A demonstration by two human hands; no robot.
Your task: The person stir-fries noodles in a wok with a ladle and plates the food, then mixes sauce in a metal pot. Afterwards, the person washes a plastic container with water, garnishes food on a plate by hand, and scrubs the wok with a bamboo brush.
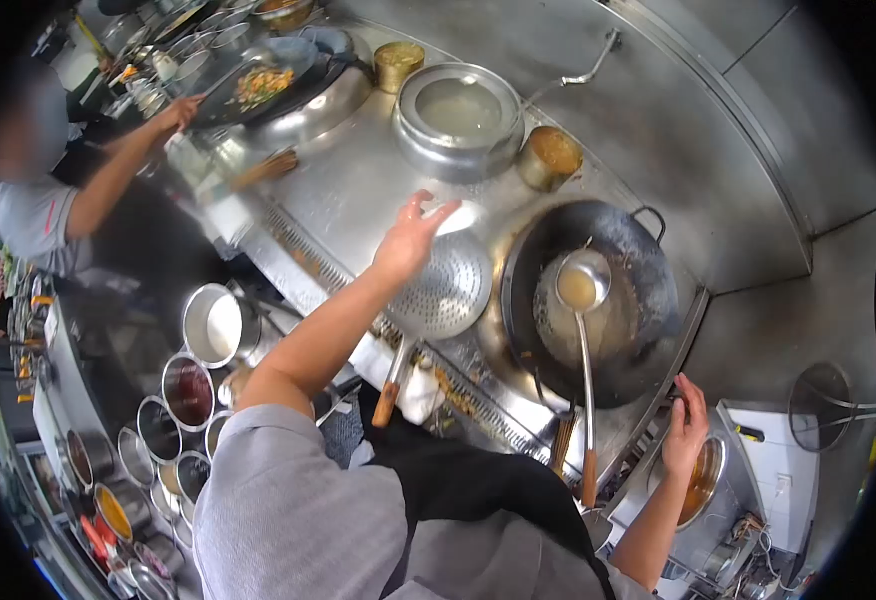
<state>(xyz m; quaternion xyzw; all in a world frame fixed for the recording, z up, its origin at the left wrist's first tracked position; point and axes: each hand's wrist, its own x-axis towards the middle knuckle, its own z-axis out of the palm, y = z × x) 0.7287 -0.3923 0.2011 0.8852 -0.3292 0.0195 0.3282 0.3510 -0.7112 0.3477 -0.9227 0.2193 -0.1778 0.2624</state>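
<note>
My left hand (406,240) is over the steel counter, fingers apart and holding nothing, beside a perforated strainer (443,290) with a wooden handle. My right hand (686,430) is raised at the right, fingers extended and nothing in them, next to a metal pot of orange-brown liquid (703,485). Between the hands stands a black wok (648,320) with cloudy liquid in it. A ladle (580,285) holding some liquid rests in the wok, its wooden handle hanging over the front rim. A white cloth (421,393) lies by the strainer's handle.
At the back are a round steel pot of liquid (463,105) and two brass-coloured containers (550,160) (398,66). A co-worker (108,190) at the left holds a pan of chopped food (263,88). Several sauce pots (188,390) stand lower left; a wire strainer (820,405) hangs right.
</note>
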